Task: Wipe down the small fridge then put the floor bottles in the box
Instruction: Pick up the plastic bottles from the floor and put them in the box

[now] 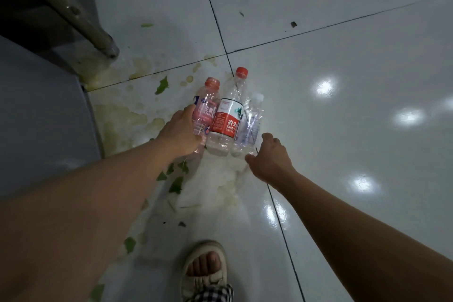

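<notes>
Three empty plastic bottles lie side by side on the white tiled floor. The pink-labelled bottle (205, 108) is on the left, the red-labelled bottle with a red cap (229, 115) in the middle, and a clear bottle with a white cap (250, 125) on the right. My left hand (180, 133) lies against the lower half of the pink bottle, fingers wrapping its side. My right hand (269, 154) hovers just right of the clear bottle's base, fingers loosely curled, holding nothing.
A grey cabinet or fridge side (41, 110) stands at the left, with a metal leg (98, 37) behind it. Yellowish spill stains (122, 117) and green leaf scraps (176, 184) spread over the floor. My sandalled foot (204, 270) stands near the bottom.
</notes>
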{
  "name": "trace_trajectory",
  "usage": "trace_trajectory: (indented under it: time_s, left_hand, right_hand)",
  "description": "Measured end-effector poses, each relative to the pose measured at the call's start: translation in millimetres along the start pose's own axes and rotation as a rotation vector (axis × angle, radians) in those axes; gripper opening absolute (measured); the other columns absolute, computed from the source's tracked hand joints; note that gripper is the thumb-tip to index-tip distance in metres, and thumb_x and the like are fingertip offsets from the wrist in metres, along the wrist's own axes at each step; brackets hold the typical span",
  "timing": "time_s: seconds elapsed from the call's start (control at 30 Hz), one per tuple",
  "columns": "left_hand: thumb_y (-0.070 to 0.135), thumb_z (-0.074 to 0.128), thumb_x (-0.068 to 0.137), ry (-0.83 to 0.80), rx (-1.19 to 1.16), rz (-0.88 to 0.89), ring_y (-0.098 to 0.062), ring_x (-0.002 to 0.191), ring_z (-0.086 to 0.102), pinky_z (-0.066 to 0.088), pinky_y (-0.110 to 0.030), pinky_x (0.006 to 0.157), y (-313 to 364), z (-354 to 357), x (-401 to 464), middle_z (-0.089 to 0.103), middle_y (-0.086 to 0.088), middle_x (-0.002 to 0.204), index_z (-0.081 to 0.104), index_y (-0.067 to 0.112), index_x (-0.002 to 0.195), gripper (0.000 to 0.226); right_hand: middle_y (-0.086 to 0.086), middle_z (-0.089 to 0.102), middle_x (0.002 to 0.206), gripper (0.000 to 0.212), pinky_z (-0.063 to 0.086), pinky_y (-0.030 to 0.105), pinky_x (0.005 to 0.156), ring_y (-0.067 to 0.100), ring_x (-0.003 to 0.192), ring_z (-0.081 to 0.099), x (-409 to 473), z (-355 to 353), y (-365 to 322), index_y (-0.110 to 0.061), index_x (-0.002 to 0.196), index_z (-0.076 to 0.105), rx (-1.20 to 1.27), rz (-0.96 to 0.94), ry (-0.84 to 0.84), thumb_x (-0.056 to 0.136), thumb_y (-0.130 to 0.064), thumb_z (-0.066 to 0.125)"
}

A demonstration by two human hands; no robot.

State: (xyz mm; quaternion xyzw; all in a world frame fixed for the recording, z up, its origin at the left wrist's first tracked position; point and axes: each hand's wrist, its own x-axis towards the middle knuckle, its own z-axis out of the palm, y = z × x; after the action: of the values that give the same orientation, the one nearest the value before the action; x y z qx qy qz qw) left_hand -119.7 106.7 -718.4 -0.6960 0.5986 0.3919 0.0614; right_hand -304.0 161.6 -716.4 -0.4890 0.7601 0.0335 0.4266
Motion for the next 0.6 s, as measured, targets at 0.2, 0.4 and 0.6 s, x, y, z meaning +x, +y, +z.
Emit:
trace_trajectory:
  time_s: [0.2, 0.4, 0.6]
  left_hand:
    - [0.018, 0.065, 0.081, -0.058, 0.104, 0.044, -0.023, 0.111, 0.051, 0.046, -0.04, 0.093, 54, -87, -67, 0.049, -0.007, 0.128, 0.035, 0.02, 0.137, 0.063]
    - [0.015, 0.063, 0.084, -0.072, 0.163, 0.074, -0.026, 0.122, 0.047, 0.042, -0.041, 0.099, 119, -195, -119, 0.045, -0.008, 0.138, 0.031, 0.016, 0.14, 0.065]
    - [0.018, 0.061, 0.085, -0.061, 0.199, 0.145, -0.027, 0.127, 0.043, 0.041, -0.038, 0.1, 183, -288, -155, 0.042, -0.008, 0.142, 0.026, 0.016, 0.144, 0.069]
  right_hand:
    - [0.013, 0.045, 0.134, 0.056, 0.041, 0.038, 0.095, 0.03, 0.122, 0.042, -75, -87, -44, -0.008, 0.136, 0.035, -0.174, -0.07, -0.022, 0.089, -0.026, 0.059]
    - [0.011, 0.045, 0.135, 0.055, 0.041, 0.038, 0.096, 0.029, 0.122, 0.041, -139, -180, -110, -0.009, 0.137, 0.034, -0.296, -0.154, -0.025, 0.09, -0.027, 0.057]
    - [0.011, 0.043, 0.136, 0.055, 0.04, 0.038, 0.098, 0.027, 0.123, 0.04, -177, -273, -173, -0.009, 0.137, 0.035, -0.399, -0.23, 0.022, 0.09, -0.028, 0.058]
